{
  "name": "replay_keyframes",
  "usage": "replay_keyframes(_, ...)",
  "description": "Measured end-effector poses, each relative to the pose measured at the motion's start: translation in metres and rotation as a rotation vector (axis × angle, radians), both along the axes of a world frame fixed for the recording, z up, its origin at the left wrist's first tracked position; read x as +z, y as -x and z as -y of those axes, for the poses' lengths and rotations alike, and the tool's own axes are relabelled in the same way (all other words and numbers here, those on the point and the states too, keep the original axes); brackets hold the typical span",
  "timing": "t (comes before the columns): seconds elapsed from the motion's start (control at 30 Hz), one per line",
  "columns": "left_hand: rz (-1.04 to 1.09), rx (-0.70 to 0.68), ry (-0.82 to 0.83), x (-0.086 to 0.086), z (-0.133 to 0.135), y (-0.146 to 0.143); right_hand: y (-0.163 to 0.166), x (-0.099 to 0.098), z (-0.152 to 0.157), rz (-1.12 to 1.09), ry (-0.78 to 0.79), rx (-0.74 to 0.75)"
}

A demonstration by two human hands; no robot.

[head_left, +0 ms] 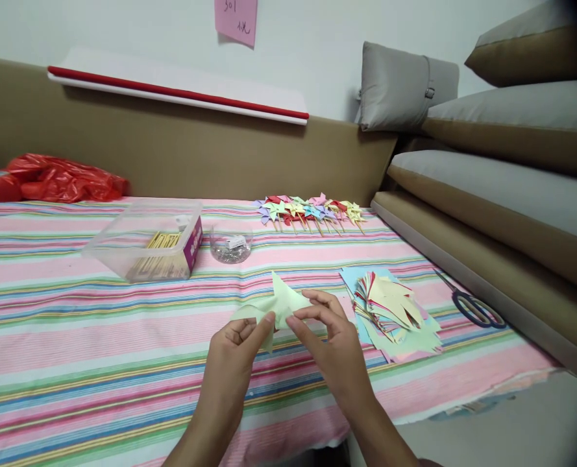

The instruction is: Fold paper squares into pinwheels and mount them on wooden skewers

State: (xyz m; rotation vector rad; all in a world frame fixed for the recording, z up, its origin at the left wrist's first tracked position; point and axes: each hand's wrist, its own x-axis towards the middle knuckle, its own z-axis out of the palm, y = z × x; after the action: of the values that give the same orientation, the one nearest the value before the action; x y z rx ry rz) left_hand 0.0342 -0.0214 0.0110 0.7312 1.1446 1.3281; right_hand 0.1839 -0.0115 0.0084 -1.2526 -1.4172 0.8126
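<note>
Left grip (240, 338) is pinching the pale-green paper (286, 301) near its middle, right grip (330, 329) is pinching its right side; the paper is stretching between them, folding seemingly going on. Next move is probably calling for that centre held firm.

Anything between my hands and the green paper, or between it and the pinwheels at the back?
Nothing visible: left hand and right hand both touch the green paper. Toward the pinwheels, the round tub sits left of the path, the paper stack right.
</note>
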Motion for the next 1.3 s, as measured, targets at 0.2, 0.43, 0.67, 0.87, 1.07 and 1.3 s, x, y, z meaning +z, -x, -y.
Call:
replay_keyframes(0.2,0.007,-0.010,-0.015,0.000,0.000,0.000,0.001,0.001,0.001,-0.028,0.024,0.077)
replay_keyframes(0.43,-0.004,-0.044,-0.022,-0.001,0.003,-0.001,0.007,0.000,0.001,-0.066,0.060,0.024)
replay_keyframes(0.67,0.007,-0.069,-0.007,0.002,0.003,-0.001,0.011,-0.005,-0.001,-0.115,0.049,-0.008)
replay_keyframes(0.87,-0.016,-0.106,-0.036,0.003,0.004,0.000,0.013,-0.003,0.001,-0.129,0.008,-0.045)
replay_keyframes(1.07,-0.042,-0.086,-0.042,0.005,0.005,0.000,0.015,-0.002,0.003,-0.080,-0.005,-0.044)
replay_keyframes(1.3,-0.039,-0.081,-0.049,0.001,0.003,0.000,0.019,0.002,0.004,-0.075,-0.048,-0.053)
